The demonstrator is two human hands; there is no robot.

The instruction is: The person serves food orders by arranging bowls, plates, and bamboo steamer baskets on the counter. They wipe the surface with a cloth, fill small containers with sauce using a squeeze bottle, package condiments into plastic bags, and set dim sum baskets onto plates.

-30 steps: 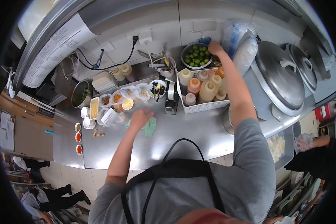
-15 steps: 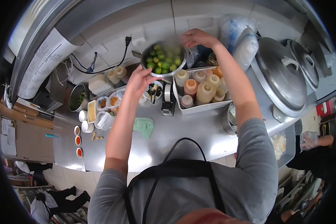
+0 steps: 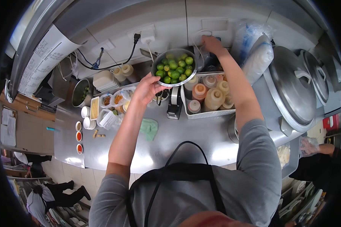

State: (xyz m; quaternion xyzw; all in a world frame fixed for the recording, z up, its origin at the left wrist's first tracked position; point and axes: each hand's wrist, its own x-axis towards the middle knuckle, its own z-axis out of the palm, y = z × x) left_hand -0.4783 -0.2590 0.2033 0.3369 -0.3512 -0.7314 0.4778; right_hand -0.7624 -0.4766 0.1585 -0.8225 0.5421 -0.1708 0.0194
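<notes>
My left hand (image 3: 148, 87) grips the near-left rim of a metal bowl (image 3: 185, 84), thumb on the edge. Several small green limes (image 3: 173, 72) fill the bowl, which is held up above the back of the counter. My right hand (image 3: 213, 44) reaches to the back by the wall, behind a white basket (image 3: 210, 114) of squeeze bottles (image 3: 214, 99). A white cord (image 3: 199, 49) and dark items lie close to it; its fingers are mostly hidden. Below the bowl stands a black-and-white dispenser-like object (image 3: 174, 102).
Big lidded pot (image 3: 291, 83) and plastic bags (image 3: 258, 56) stand on the right. A green cloth (image 3: 149, 129), sauce cups (image 3: 78, 136) and a pot (image 3: 80, 94) are on the steel counter (image 3: 170, 140). A co-worker's gloved hand (image 3: 309, 146) shows at right.
My right hand has moved away from the bowl, right and down toward the items by the wall. The bowl in my left hand has shifted slightly right and tilted more toward me.
</notes>
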